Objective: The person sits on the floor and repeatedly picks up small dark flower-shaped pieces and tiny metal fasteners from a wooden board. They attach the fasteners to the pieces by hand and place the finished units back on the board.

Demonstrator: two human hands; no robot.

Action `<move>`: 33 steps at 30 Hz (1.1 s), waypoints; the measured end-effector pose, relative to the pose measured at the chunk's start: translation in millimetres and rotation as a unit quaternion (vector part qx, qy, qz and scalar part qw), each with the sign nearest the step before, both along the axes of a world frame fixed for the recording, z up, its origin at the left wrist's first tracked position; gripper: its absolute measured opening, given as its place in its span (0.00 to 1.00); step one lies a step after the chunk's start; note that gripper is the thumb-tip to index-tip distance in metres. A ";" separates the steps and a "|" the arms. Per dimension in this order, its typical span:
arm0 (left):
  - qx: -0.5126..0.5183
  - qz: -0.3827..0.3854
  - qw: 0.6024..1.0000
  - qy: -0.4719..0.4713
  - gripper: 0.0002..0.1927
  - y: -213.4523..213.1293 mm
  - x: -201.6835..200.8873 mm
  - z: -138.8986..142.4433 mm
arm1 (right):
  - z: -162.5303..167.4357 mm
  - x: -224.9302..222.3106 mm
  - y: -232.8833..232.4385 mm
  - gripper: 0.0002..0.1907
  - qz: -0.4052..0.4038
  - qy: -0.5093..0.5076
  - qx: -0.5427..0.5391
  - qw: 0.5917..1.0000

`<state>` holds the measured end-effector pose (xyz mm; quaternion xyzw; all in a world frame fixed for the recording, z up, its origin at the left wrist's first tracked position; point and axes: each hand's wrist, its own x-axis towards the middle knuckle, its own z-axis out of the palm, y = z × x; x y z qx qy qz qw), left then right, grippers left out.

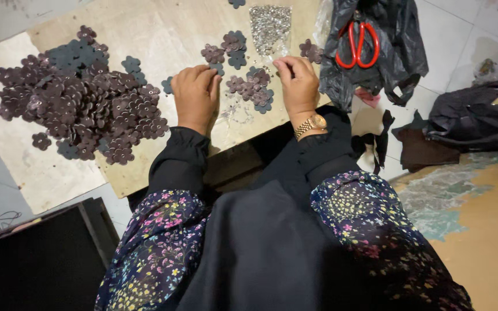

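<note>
Two hands rest on a pale wooden board [145, 40], seen from above past a dark lap and flowered sleeves. The left hand [196, 95] is curled loosely, knuckles up, holding nothing visible. The right hand [298, 86], with a gold wristwatch [312, 124], pinches its fingertips together just beside a small cluster of dark maroon flower-shaped leather pieces [252, 86]; what it grips cannot be told. Farther left lies a big heap of the same flowers [82, 98]. Beyond the hands sits a patch of small silver studs [270, 26], and to the right red-handled scissors [357, 43] on a black plastic bag [399, 52].

Clear plastic packet [270, 26] of small silvery pieces lies flat at far edge of table [145, 34], rectangular, transparent. Crumpled black plastic bag [396, 46] just right of it. No labels, signs or screens seen.
</note>
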<state>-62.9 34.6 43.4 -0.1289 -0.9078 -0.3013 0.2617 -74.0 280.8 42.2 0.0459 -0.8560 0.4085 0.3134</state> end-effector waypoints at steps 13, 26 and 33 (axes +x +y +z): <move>0.017 -0.001 1.000 -0.022 0.10 0.1 8.9 6.5 | -4.9 -0.4 4.1 0.06 0.009 -0.056 -0.070 0.996; -0.087 0.049 0.995 -0.028 0.06 8.4 -16.2 0.8 | -6.0 10.0 4.5 0.04 0.017 -0.016 -0.051 0.998; 0.274 -0.024 0.958 -0.087 0.04 10.1 13.1 5.3 | -2.5 31.3 -6.1 0.04 0.008 -0.061 -0.127 0.990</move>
